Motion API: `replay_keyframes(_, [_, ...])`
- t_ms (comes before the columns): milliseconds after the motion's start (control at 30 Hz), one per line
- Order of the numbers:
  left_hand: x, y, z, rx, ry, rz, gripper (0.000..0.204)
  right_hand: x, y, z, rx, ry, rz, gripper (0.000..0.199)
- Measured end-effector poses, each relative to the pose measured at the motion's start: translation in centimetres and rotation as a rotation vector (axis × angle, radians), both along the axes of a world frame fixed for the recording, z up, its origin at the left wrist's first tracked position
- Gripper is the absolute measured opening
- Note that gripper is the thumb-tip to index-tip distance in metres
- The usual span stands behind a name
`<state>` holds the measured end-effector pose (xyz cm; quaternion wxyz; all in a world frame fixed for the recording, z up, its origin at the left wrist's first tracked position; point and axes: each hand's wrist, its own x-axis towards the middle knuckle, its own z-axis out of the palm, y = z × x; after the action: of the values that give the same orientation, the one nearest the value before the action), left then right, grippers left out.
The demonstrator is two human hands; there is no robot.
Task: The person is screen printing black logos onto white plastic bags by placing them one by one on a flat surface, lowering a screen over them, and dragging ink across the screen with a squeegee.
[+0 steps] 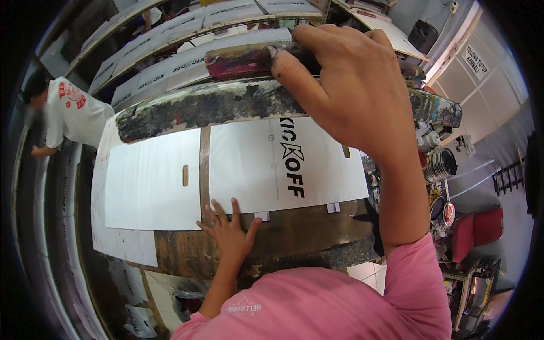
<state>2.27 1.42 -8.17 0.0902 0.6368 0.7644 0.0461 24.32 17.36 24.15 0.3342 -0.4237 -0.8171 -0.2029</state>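
My left hand lies with fingers spread, its fingertips at the near left corner of a white bag with black print. To the left of it is a plain white bag with a cut-out handle slot. My right hand is raised over the far side, closed round a paint-stained wooden bar with dark red smears; its fingers are partly hidden behind the bar. Just below that bar a thick, paint-crusted frame edge runs across, above the bags. My right hand covers part of this edge.
The bags lie on a stained brown board with small pale tabs at the printed bag's near edge. Racks of printed white sheets stand beyond. A person in a white shirt is at far left. Cans and a red chair are at right.
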Motion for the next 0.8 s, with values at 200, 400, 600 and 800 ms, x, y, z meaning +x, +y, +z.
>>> replay_keyframes(200, [1.0,0.0,1.7,0.087,-0.089,-0.099,0.119,0.3,-0.1,0.0,-0.070,0.078,0.079,0.042])
replay_keyframes(400, [1.2,4.9,7.9,0.587,-0.484,-0.079,0.066,0.1,0.7,-0.6,0.069,0.059,0.049,0.042])
replay_keyframes(600, [-2.2,5.6,7.2,0.842,-0.699,0.219,0.039,0.5,-0.4,-1.6,0.064,0.068,0.040,0.043])
replay_keyframes(800, [-16.6,2.9,2.3,0.802,-0.713,0.399,0.039,0.3,-0.8,-1.6,0.024,0.060,0.003,0.046])
